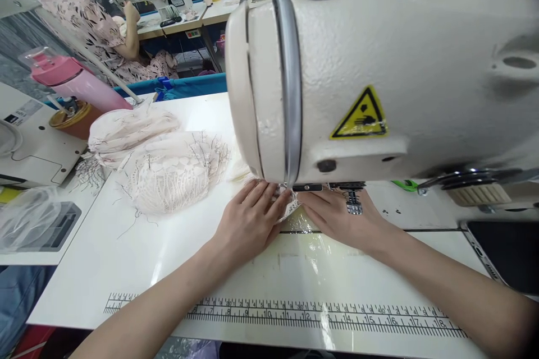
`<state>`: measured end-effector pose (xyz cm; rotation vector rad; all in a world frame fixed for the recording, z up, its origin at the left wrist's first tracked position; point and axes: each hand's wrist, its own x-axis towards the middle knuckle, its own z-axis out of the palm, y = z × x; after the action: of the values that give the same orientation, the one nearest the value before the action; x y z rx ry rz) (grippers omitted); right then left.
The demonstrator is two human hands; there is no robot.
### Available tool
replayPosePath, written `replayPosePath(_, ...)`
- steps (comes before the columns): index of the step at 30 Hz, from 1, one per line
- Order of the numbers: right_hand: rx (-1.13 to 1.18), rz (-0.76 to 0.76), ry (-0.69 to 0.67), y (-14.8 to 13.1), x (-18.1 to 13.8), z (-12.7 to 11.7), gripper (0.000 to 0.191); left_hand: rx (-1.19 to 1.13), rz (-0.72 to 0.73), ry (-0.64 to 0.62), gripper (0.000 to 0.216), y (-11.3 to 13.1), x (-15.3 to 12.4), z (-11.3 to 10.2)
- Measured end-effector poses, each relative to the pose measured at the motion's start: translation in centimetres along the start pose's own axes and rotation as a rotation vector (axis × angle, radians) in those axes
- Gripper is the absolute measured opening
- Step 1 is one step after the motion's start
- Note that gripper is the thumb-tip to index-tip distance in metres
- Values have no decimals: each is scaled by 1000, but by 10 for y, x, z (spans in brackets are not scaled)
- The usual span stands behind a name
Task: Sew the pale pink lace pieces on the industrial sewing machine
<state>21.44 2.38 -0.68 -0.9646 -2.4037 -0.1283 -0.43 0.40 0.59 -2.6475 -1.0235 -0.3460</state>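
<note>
Lace piece [290, 207] sits under the sewing machine head [379, 78], on white table [126, 258]. Head cam: left hand [252, 219] flat, fingers pressing lace; right hand [337, 216] flat just beside it, pinning other edge, both palms down, nothing gripped. Lace pile [164, 168] to left, pink bottle [71, 81] behind, printed ruler [295, 314] at front edge

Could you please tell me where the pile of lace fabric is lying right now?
In the head view, the pile of lace fabric lies on the white table, left of the sewing machine and beyond the left hand.
</note>
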Motion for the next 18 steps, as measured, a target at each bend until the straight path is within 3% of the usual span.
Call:
replayPosePath(7,93,88,-9,5,-10,10,31,19,18,28,39,1,-2,2)
replayPosePath(10,-11,27,29,6,-11,13,32,-20,100,49,41,-3,-5,4)
replayPosePath(14,-233,-121,121,6,-9,14,18,-93,131,3,44,-13,-10,4)
replayPosePath(18,-282,-202,47,1,-7,8,27,-139,131,-24,42,-23,-11,-1)
